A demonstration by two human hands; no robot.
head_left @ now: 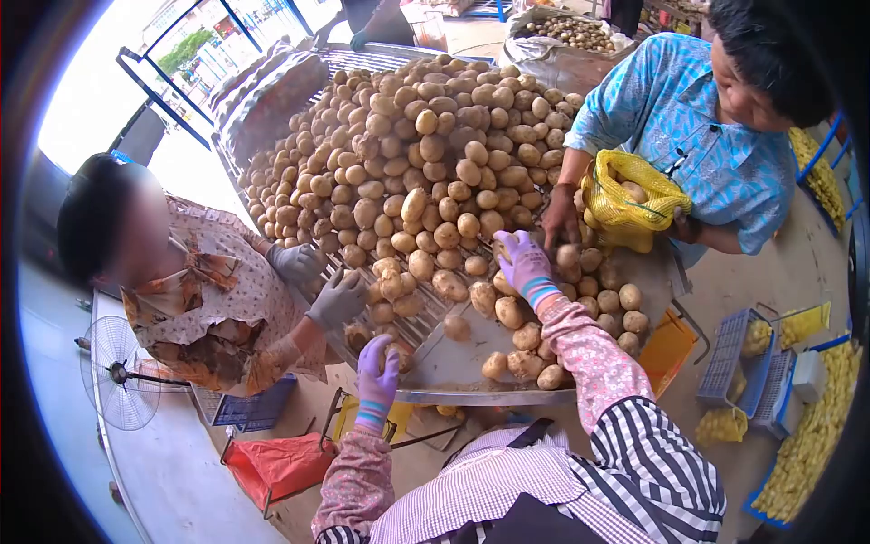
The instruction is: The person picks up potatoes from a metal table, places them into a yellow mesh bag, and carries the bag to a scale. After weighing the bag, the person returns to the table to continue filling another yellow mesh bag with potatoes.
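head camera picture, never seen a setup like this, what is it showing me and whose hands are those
There's no machine arm here: one camera, worn on a person's head, looks forward and down. The two purple-gloved hands are the wearer's: the left hand is at the near edge of the heap, the right hand reaches further in. Both are at the potatoes heaped on a metal table; whether either holds one firmly is hard to tell. The grey gloves belong to a co-worker on the left. Another, on the right, holds a yellow mesh bag.
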